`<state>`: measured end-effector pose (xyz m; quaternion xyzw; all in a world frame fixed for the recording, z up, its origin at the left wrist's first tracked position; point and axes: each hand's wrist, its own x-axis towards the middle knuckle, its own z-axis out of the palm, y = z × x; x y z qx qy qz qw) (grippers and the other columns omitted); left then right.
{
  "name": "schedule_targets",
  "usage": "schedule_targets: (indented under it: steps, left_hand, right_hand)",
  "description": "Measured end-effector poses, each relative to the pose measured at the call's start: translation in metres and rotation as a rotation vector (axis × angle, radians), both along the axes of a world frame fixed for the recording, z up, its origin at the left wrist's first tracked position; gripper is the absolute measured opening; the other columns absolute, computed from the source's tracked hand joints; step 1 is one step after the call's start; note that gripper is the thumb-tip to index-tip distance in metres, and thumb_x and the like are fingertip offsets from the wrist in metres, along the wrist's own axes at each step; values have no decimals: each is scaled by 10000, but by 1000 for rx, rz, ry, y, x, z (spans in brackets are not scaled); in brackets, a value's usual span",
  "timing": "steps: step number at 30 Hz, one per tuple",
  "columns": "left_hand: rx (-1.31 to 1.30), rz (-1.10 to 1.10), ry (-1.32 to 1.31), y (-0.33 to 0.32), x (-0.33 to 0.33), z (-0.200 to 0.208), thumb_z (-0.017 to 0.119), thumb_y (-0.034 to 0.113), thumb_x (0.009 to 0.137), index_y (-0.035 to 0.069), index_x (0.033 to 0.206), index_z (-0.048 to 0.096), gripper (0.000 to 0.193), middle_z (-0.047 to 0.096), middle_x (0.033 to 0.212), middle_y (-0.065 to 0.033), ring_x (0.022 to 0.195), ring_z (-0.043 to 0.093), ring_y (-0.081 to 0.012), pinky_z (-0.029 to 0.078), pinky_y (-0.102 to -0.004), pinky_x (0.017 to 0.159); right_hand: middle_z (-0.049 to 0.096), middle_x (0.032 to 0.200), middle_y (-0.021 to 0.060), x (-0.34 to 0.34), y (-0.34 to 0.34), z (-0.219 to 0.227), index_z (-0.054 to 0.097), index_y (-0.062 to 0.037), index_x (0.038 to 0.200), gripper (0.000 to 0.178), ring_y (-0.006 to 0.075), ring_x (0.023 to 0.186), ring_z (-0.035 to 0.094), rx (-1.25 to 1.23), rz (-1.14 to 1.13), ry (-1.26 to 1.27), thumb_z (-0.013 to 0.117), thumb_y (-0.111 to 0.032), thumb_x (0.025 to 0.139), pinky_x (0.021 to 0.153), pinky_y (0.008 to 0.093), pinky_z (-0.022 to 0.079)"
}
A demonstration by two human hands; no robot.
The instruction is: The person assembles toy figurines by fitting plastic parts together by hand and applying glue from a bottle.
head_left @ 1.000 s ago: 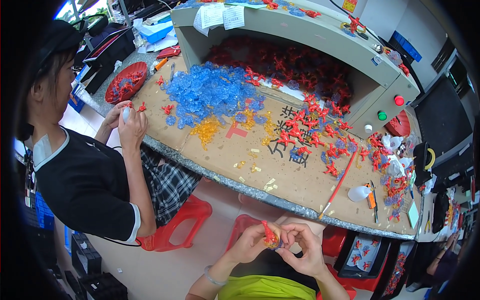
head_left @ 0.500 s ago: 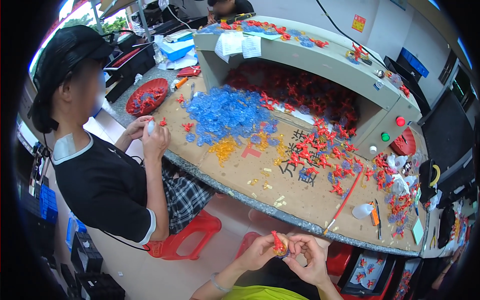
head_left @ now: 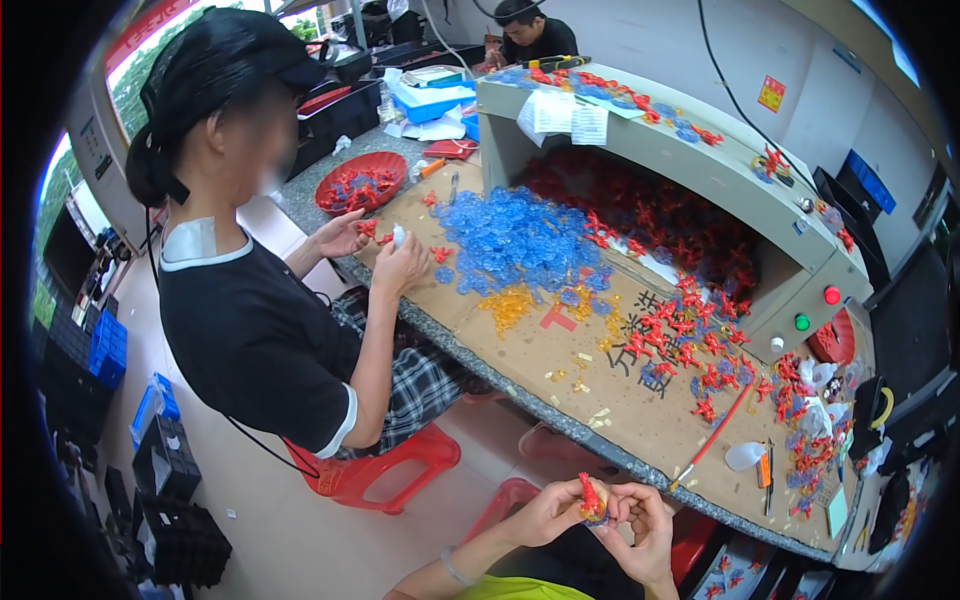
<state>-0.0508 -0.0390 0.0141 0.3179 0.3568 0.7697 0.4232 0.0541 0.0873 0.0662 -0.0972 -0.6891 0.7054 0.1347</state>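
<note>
Near the lower edge, in front of the table, a small red toy figure [head_left: 588,491] with a yellow and blue see-through base is held upright. My left hand [head_left: 545,514] is closed around its side. The fingers of my right hand [head_left: 643,528] are pinched together at the base from the other side; part of what they grip is hidden. Closest to my hands on the table are a red-handled brush [head_left: 712,437], a white squeeze bottle [head_left: 743,457] and an orange tool [head_left: 765,470].
At left a co-worker [head_left: 265,310] sits on a red stool [head_left: 395,478], holding a small white bottle. Blue discs [head_left: 515,240], yellow pieces [head_left: 507,309] and red figures cover much of the cardboard-topped table [head_left: 520,365]. Behind stands a grey box-shaped machine [head_left: 660,125] filled with red figures.
My view has swung left, so the scene sits further right. Both my hands keep hold of the figure. The co-worker's hands have moved apart and lower over the table edge.
</note>
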Motion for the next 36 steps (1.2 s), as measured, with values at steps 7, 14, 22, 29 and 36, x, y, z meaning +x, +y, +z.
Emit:
schedule_targets:
  steps: [7,14,22,29,36]
  left_hand:
    - [57,38,52,-8,0,-8,481,207,986,20,1046,526,201,546,1008,-53,933,522,-133,415,-273,830]
    - [93,85,0,-21,-2,-6,478,217,989,23,1028,531,204,539,990,-46,912,512,-118,418,-255,806]
    - [63,91,59,-26,3,-12,481,202,988,14,1031,531,200,541,976,-51,905,525,-126,421,-268,821]
    - [60,54,52,-21,10,-5,477,203,989,14,1032,532,202,545,992,-57,924,533,-134,425,-283,842]
    - [46,63,83,-21,12,-5,469,183,991,13,1034,532,186,543,1000,-52,925,531,-136,424,-281,841]
  right_hand:
    - [475,850,21,-3,-13,1,474,39,1152,509,72,792,481,9,-17,-59,704,69,700,743,199,423]
    - [465,854,18,-11,-24,2,469,34,1153,511,79,803,473,26,4,-60,710,46,702,756,207,415]
    - [464,869,17,-5,-24,1,468,32,1163,520,76,816,475,52,40,-44,713,50,704,759,208,424]
    - [460,867,15,6,-20,-2,469,37,1164,525,74,811,471,25,0,-31,713,51,699,759,206,419]
    - [455,846,13,7,-19,-5,471,43,1161,524,68,784,467,29,21,-2,714,53,697,736,192,417]
